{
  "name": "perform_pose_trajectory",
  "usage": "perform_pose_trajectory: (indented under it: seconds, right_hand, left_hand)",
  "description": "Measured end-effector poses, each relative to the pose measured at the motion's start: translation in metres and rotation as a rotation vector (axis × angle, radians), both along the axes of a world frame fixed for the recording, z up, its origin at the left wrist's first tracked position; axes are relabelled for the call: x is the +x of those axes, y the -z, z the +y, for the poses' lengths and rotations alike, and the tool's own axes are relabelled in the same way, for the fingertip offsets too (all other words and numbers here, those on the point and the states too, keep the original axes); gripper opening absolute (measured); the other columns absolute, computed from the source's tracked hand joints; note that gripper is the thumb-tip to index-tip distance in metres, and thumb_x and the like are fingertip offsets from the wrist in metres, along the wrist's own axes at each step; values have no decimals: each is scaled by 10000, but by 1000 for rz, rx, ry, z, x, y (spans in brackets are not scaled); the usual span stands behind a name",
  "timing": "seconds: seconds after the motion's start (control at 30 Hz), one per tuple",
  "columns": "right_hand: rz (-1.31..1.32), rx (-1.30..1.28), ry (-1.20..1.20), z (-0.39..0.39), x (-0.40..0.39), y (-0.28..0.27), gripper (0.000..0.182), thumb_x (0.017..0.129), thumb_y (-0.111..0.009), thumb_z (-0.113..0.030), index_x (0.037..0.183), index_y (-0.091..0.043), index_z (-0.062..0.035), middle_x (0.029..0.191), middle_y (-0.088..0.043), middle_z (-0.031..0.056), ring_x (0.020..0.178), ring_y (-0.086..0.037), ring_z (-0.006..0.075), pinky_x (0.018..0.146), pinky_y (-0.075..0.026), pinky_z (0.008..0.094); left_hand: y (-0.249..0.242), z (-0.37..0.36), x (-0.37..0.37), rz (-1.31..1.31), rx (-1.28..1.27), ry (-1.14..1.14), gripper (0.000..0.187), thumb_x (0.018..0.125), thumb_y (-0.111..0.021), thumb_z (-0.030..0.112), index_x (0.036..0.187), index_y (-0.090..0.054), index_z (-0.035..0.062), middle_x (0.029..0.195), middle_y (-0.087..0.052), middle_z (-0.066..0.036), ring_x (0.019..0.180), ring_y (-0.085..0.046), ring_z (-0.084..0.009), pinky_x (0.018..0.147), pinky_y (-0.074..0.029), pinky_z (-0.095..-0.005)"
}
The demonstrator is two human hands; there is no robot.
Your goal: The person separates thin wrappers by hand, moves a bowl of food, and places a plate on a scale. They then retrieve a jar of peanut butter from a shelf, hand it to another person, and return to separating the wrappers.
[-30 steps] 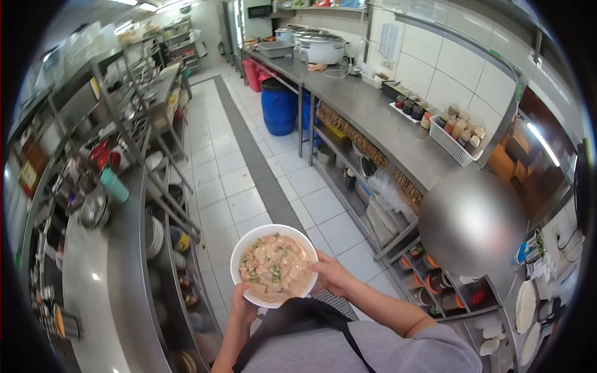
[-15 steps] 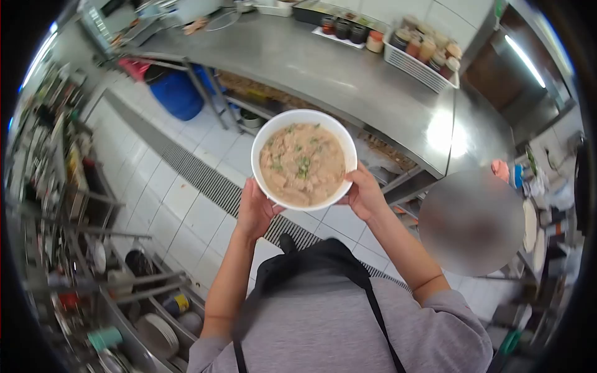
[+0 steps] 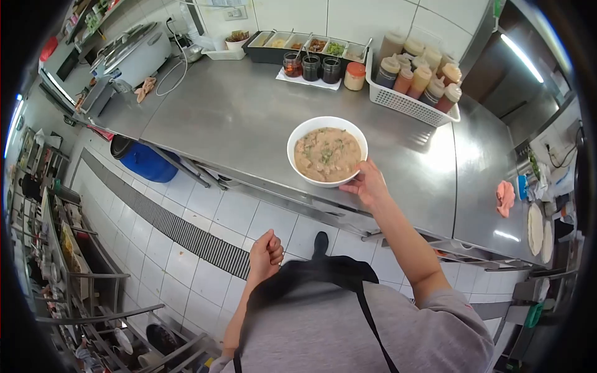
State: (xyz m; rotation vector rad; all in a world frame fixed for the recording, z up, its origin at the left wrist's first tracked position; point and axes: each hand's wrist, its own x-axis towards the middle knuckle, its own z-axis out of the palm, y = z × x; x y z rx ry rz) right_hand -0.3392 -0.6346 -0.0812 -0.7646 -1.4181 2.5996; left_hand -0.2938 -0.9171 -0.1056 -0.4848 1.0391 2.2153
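A white bowl (image 3: 295, 163) of creamy brown food with green herb bits is at the front part of the steel counter (image 3: 236, 130). My right hand (image 3: 368, 184) holds its lower right rim, thumb on the edge and fingers beneath. Whether the bowl's base touches the counter is hidden. Away from the bowl, my left hand (image 3: 266, 253) is closed in a loose fist in front of my body, over the floor, with nothing visible in it.
Behind the bowl stand a white basket (image 3: 407, 104) of sauce bottles, dark jars (image 3: 321, 69) and a topping tray (image 3: 267, 55). A large cooker (image 3: 140, 56) sits at the back left. Below is a blue barrel (image 3: 146, 163); a pink cloth (image 3: 505, 199) lies right.
The view has moved closer to the counter, and the bowl is now over its front part instead of over the floor. My left hand has let go of the bowl and closed.
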Motion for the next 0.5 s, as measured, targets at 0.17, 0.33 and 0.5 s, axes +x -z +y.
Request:
perform_pose_trajectory:
  seconds: [0.17,0.33,0.5]
  right_hand:
    - [-10,-37,-19,-3,-72,-4,413,817,-465,-201,1210,-363,-122,1002,-532,138,792,-584,248,623,-529,360]
    - [-109,-4,-187,1,-116,-8,439,852,-488,-320,1182,-379,-51,989,-544,130,774,-589,229,667,-511,344]
    - [-65,153,-173,38,-69,-36,387,851,-500,-352,981,-525,12,893,-580,101,720,-588,178,643,-495,282]
  left_hand:
    - [-20,32,-56,122,-72,52,336,868,-441,233,568,-336,125,486,-245,48,387,-185,-51,349,-136,-209]
    - [-16,80,-93,140,-153,352,347,869,-446,232,558,-342,119,473,-245,56,388,-201,-47,359,-134,-218]
    - [-17,136,-121,235,-95,915,360,872,-461,255,555,-364,115,463,-273,57,389,-207,-51,365,-149,-222]
